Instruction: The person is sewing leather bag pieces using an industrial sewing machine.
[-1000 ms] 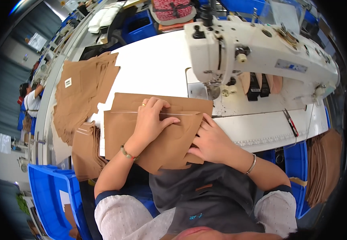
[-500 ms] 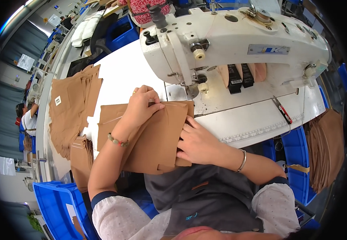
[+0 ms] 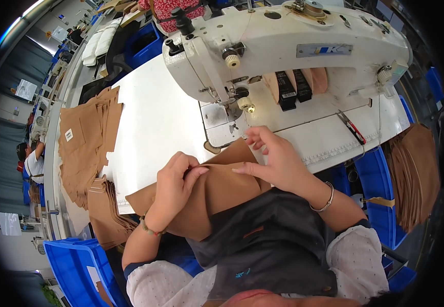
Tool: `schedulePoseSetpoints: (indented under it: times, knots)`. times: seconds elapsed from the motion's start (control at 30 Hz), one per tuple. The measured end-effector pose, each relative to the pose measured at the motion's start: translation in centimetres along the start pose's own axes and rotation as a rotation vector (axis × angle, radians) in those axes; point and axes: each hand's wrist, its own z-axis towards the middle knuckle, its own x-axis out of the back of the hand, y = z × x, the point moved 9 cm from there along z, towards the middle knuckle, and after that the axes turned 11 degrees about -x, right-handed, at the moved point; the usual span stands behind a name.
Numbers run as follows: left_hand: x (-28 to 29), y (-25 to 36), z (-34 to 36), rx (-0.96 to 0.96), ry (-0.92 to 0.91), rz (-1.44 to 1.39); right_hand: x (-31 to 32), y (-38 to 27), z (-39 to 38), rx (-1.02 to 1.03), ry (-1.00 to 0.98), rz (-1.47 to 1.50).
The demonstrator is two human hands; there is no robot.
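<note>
A folded brown fabric piece [image 3: 232, 187] lies at the near table edge, partly over the dark apron. My left hand [image 3: 176, 181] pinches its folded top edge between thumb and fingers. At its right, my right hand [image 3: 275, 158] has the fingers raised and apart, with the thumb touching the fabric. Just beyond the hands stands a white sewing machine [image 3: 288, 46], its needle area [image 3: 229, 110] above a metal plate.
Brown cut pieces [image 3: 81, 148] and a folded bundle [image 3: 107, 210] lie left. Red-handled snips [image 3: 352, 128] and black packets [image 3: 293, 87] are right. Blue bins [image 3: 71, 258] flank the table; brown pieces [image 3: 411, 174] hang right. Another person [image 3: 34, 163] sits far left.
The fabric has been drawn toward my body and folded. My left hand has moved down; my right hand has risen, its fingers lifting off the fabric's side.
</note>
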Motion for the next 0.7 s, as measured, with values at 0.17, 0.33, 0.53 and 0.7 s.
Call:
schedulePoseSetpoints:
  times: [0.17, 0.33, 0.53, 0.7]
  knots:
    - [0.7, 0.9, -2.6, -0.007, 0.041, 0.031, -2.5, -0.4, -0.1, -0.094, -0.276, 0.289]
    - [1.9, 1.3, -4.1, -0.019, 0.044, -0.015, -2.5, -1.3, -0.7, -0.068, -0.281, 0.345]
    - [3.2, -3.9, -9.3, 0.365, -0.256, -0.127, 1.2, 0.3, -0.8, -0.139, -0.236, 0.380]
    - [11.1, -3.3, -9.0, 0.287, 0.005, 0.046, -0.2, -0.1, -1.4, -0.119, -0.402, 0.514]
